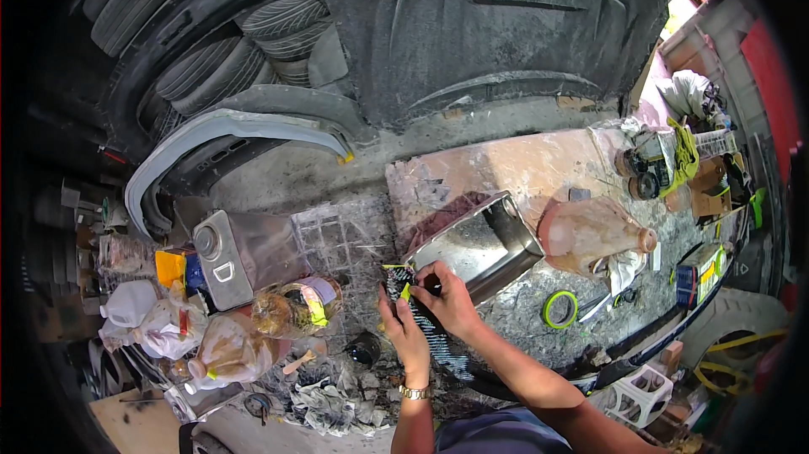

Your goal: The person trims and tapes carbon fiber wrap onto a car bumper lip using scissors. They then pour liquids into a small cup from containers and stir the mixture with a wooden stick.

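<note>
Evidently, print covers several things here: a blue, yellow and white rectangular package [699, 273] at the right edge of the grey, stained counter [506, 343] bears coloured printing, and a clear, round plastic container [282, 309] on the left wears a pale purple label [322, 290]. The lettering is too small to tell.

Both hands are closed on one long black piece with whitish stripes [435, 340], held above the near side of the counter. The left hand [406, 340] grips it narrowly, fingers along its upper part; the right hand [445, 292] has its thumb and forefinger pinched together at a scrap of yellow-green tape [405, 292] on it. One metal-banded watch [415, 392] circles the left wrist.

Just beyond the right hand sits one shiny, rectangular metal tray [484, 243]. One yellow-green ring of tape [559, 309] lies to its right. At least three plastic jugs can be counted: one brown-stained, translucent jug [590, 237] right of the tray, another brownish jug [240, 349] at the left and one white jug [131, 301] beyond that. One silver, rectangular metal can [223, 260] with a round cap stands near the clear container.
</note>
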The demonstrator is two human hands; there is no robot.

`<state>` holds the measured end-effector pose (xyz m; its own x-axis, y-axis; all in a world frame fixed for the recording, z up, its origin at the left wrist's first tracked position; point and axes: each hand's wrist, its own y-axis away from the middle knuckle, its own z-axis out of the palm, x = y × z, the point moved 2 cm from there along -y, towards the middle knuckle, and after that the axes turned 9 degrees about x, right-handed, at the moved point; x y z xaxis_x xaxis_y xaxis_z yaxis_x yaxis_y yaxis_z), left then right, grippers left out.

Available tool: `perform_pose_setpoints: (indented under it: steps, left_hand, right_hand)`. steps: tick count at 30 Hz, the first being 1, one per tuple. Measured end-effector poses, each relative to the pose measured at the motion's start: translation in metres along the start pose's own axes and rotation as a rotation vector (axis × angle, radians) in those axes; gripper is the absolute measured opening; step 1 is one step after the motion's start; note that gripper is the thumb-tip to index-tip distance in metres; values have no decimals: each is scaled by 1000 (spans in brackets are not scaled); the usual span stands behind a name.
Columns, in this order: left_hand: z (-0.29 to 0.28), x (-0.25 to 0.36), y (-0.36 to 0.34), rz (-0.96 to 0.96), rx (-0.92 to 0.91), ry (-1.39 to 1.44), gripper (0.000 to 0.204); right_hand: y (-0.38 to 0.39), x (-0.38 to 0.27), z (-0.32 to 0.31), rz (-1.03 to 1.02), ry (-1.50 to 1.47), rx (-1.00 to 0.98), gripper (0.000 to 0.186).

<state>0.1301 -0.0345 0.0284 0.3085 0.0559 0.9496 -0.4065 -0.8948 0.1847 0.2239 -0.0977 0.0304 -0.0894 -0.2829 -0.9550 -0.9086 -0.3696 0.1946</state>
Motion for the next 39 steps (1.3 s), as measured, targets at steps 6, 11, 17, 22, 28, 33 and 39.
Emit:
perform_pose_setpoints:
  steps: [6,11,17,22,28,33,39]
  left_hand:
    - [-1,4,-1,13,25,11,53]
    - [-7,-28,8,-104,-66,89,61]
    - [-12,-55,42,-223,-202,301,60]
    - [-21,-45,44,-175,-292,253,59]
    - [-26,-41,47,-119,-348,213,60]
    - [-26,-41,51,-22,-292,56,60]
    - [-18,-30,26,-27,-238,112,57]
  right_hand:
    - [-2,1,2,66,-77,-38,32]
    - [-2,12,-5,90,-109,-89,31]
    - [13,2,-50,164,-169,-127,20]
    - [32,3,-82,169,18,-190,15]
    - [55,11,-95,201,50,-156,15]
    - [64,7,-98,164,169,-210,15]
    - [77,6,-115,150,97,-237,14]
